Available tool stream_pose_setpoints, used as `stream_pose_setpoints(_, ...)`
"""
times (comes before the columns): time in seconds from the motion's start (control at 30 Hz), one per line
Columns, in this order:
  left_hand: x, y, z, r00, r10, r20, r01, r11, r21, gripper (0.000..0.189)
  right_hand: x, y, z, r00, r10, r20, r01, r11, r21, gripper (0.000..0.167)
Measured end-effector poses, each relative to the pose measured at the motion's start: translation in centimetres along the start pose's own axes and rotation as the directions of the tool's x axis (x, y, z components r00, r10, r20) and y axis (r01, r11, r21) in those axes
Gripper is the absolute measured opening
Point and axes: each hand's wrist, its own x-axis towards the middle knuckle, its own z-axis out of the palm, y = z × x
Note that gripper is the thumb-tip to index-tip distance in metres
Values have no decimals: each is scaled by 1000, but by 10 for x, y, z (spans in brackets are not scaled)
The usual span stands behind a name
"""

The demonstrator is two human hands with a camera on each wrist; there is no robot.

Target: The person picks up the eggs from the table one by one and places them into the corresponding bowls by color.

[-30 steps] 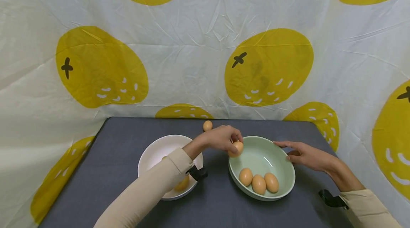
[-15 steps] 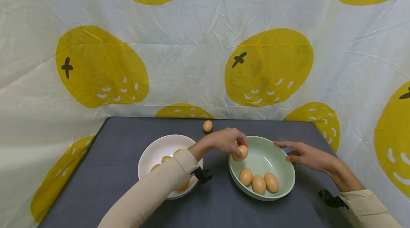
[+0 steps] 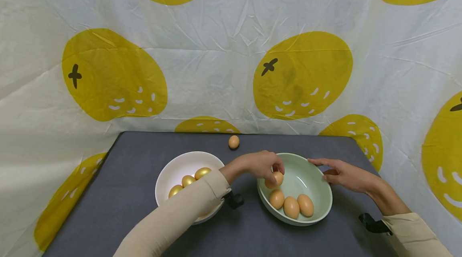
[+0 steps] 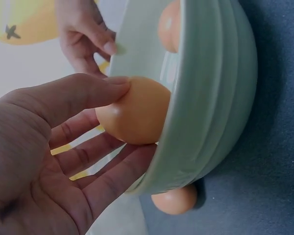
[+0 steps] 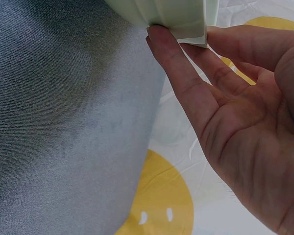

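Observation:
My left hand (image 3: 261, 164) pinches a brown egg (image 3: 276, 181) between thumb and fingers, inside the left rim of a pale green bowl (image 3: 301, 168). In the left wrist view the thumb lies on top of the egg (image 4: 137, 115), with the fingers under it. Three more brown eggs (image 3: 291, 207) rest together at the near side of this bowl. On the bowl's right, my right hand (image 3: 343, 175) holds the rim with thumb and fingertips; the right wrist view shows its fingers (image 5: 174, 61) against the outer wall.
A white bowl (image 3: 173, 168) with several gold eggs (image 3: 188, 181) stands to the left, partly hidden by the left sleeve (image 3: 177, 213). One brown egg (image 3: 234, 142) lies on the dark grey tablecloth (image 3: 140, 144) near the back edge. A fruit-print curtain (image 3: 213, 72) hangs behind.
My left hand has moved right and slightly nearer, lowering the egg from the bowl's left rim to inside it. More gold eggs show as the sleeve shifts. The right hand stays put.

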Motion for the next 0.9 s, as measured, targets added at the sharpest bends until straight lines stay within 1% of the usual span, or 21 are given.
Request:
stream_pose_setpoints(0.13,2,3,4,1000,-2,20,1,1000,28,28,0,0,0,1000,1,2,-1,1000,-3,60)
stream_pose_setpoints(0.33,5,4,10,999,18,46,-20,999,49,28,-1,0,1,1000,-1,0,1,1000,1,60)
stream_pose_setpoints(0.53,7,6,13,997,20,70,-27,994,103,28,-2,1,1,1000,-8,1,8,1000,5,60)
stream_pose_setpoints(0.73,9,8,17,992,43,116,-56,992,113,27,-2,1,1,1000,-16,3,16,1000,3,60)
stream_pose_setpoints(0.9,11,10,21,988,11,153,-30,992,124,25,-1,1,1,1000,-15,4,15,1000,3,60)
